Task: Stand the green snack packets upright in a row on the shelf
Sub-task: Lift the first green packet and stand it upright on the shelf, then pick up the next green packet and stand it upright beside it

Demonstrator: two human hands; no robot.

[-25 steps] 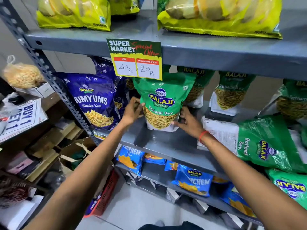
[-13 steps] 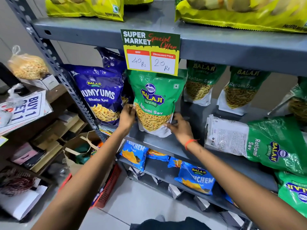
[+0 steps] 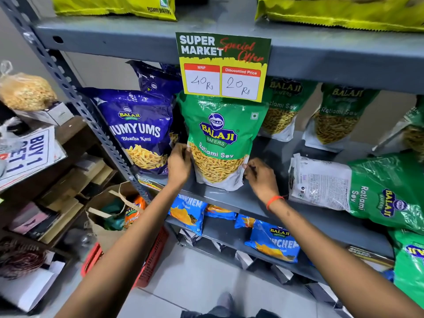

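Note:
A green Ratlami Sev packet (image 3: 220,138) stands upright near the front of the grey middle shelf (image 3: 231,198), beside a purple packet. My left hand (image 3: 180,165) grips its lower left edge and my right hand (image 3: 259,176) pinches its lower right edge. Behind it, two more green packets (image 3: 281,111) (image 3: 339,115) stand upright at the back of the shelf, and a third (image 3: 413,131) leans at the far right. Another green packet (image 3: 358,191) lies flat on its side to the right. One more green packet (image 3: 410,267) shows at the right edge, lower down.
A price card (image 3: 222,67) hangs from the upper shelf's edge over the held packet's top. Purple Yumyums packets (image 3: 137,131) fill the shelf's left end. Blue packets (image 3: 273,242) lie on the lower shelf. A red basket (image 3: 151,255) and paper bag (image 3: 107,216) stand on the floor.
Both hands have slid the green packet leftward and forward along the shelf, closer to the purple packet. My right hand has shifted from flat on the shelf to the packet's lower right edge.

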